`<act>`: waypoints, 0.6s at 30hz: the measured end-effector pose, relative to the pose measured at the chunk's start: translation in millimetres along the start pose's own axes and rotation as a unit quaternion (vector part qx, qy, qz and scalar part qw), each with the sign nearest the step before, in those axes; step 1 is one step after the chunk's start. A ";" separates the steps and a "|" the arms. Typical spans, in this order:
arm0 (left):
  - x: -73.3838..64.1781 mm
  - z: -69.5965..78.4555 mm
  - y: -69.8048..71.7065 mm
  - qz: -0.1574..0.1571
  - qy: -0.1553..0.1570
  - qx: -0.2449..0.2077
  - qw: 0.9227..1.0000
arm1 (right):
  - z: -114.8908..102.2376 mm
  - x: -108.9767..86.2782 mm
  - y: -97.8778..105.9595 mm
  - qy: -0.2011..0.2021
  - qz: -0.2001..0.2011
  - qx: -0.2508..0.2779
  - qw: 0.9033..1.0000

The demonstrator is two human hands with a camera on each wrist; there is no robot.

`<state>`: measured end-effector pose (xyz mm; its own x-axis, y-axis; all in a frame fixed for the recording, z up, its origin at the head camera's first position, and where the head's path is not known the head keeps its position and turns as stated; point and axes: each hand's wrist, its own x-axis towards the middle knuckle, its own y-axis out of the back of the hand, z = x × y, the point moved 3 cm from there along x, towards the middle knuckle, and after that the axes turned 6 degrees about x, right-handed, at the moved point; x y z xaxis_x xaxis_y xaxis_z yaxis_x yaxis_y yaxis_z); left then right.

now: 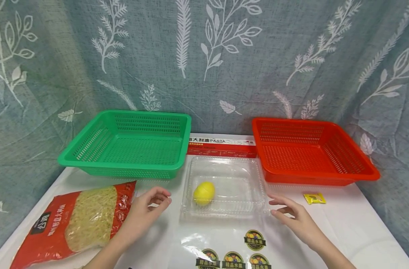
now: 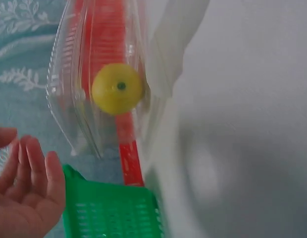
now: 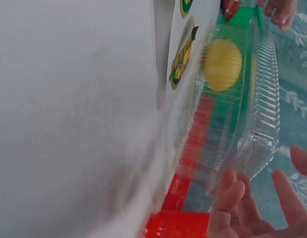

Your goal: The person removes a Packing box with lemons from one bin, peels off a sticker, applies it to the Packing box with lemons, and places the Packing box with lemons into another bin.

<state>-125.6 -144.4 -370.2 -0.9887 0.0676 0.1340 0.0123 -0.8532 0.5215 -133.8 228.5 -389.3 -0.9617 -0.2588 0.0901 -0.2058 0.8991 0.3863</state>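
Note:
A clear plastic clamshell box lies in the middle of the table, its lid apparently down. Inside, toward the left, is a yellow lemon, which shows through the plastic in both wrist views too. My left hand hovers left of the box, fingers loosely bent and holding nothing. On the other side, my right hand is close to the box's right edge with thumb and fingers apart; whether a fingertip touches the plastic I cannot tell. Nothing is in its grasp.
A green basket stands at back left, a red basket at back right. Between them lies a red-and-white pasta box. A pasta bag is at left, a small yellow packet at right, and a sticker sheet in front.

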 end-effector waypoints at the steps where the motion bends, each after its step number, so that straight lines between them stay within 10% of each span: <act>1: -1.0 2.4 -2.5 -0.003 -0.026 0.016 1.000 | -0.1 -1.1 0.2 0.004 0.004 -0.005 1.000; 8: -8.3 22.1 -25.8 -0.073 -0.205 0.051 0.975 | -3.7 -6.5 -0.7 0.009 0.078 -0.027 0.997; 18: -19.1 39.5 -59.4 -0.187 -0.275 0.147 0.932 | -0.7 -8.7 -8.9 -0.013 0.013 -0.083 0.996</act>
<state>-101.5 -74.6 -370.5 -0.7072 0.6552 0.2655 -0.1979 -0.5440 0.8154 -123.5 222.5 -392.9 -0.9710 -0.2255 0.0798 -0.1500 0.8338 0.5313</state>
